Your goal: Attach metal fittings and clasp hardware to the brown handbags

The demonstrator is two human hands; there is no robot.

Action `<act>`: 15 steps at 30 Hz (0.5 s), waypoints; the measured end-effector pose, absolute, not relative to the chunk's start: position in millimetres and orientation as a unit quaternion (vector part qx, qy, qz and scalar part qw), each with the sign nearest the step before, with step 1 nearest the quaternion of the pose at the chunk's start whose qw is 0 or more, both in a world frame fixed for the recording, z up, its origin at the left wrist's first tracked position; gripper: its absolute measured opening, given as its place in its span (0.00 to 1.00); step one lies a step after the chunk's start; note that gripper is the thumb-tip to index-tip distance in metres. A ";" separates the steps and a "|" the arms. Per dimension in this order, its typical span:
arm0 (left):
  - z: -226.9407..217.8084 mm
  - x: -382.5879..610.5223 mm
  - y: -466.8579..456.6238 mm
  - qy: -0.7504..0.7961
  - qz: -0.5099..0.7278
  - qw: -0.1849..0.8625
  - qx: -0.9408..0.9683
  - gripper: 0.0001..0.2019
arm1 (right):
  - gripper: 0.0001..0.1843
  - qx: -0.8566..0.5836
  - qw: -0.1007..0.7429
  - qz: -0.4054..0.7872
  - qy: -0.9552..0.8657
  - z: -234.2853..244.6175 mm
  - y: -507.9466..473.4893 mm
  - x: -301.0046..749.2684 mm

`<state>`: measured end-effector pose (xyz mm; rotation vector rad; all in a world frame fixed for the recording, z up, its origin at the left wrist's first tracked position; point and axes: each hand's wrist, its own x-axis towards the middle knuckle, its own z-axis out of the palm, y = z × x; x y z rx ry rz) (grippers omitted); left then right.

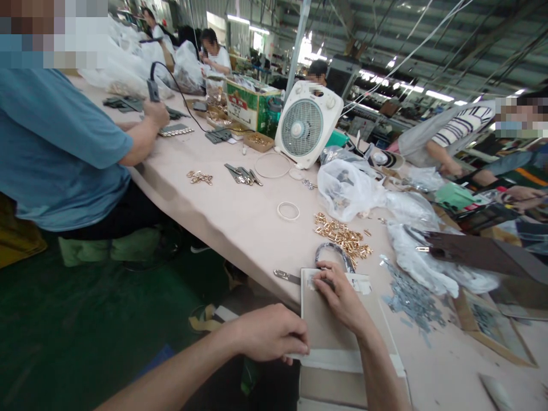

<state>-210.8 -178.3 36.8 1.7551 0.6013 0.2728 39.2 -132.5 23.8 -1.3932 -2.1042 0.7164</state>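
A flat beige bag panel [329, 319] with white strips along its edges lies at the front edge of the table. My left hand [274, 334] is closed at the panel's left edge, its fingertips pinching the end of a white strip [338, 359]. My right hand [338, 291] rests on the panel's upper part, fingers apart and bent, fingertips near the top edge. Just beyond them lies a dark curved handle [342, 254]. A dark strap with a metal buckle [282, 275] sticks out left of the panel. What lies under the right palm is hidden.
Gold metal fittings [342, 234] are heaped beyond the handle. Grey small pieces [413, 299] spread to the right, beside a cardboard tray [496, 334]. A white fan [306, 125] and plastic bags [346, 188] stand farther back. A co-worker in blue [64, 148] sits at the left.
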 end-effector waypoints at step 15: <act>61.7 -272.6 -141.5 0.328 0.342 0.629 0.616 0.16 | 0.23 -0.541 0.271 0.155 -0.781 1.8 -128.1 37.6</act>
